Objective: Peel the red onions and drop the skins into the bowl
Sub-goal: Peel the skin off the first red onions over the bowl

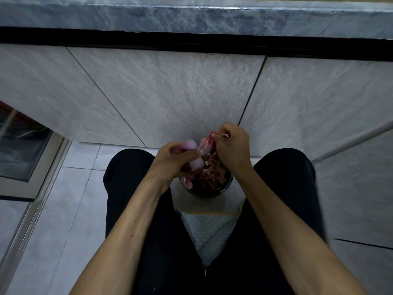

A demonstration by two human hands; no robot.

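Observation:
My left hand [174, 161] grips a pale purple red onion [192, 155], partly peeled, just above the bowl's left rim. My right hand [232, 143] pinches a strip of reddish onion skin [205, 144] that still stretches back to the onion. Below both hands stands a dark round bowl [221, 189] on the floor between my knees, heaped with red and brown skins [212, 173]. My fingers hide most of the onion's underside.
I sit facing a grey tiled wall [170, 99] under a marble counter edge [191, 15]. My black-trousered legs [131, 188] flank the bowl. A metal-framed glass panel [25, 158] lies at the left. A white sheet [208, 226] lies on the floor under me.

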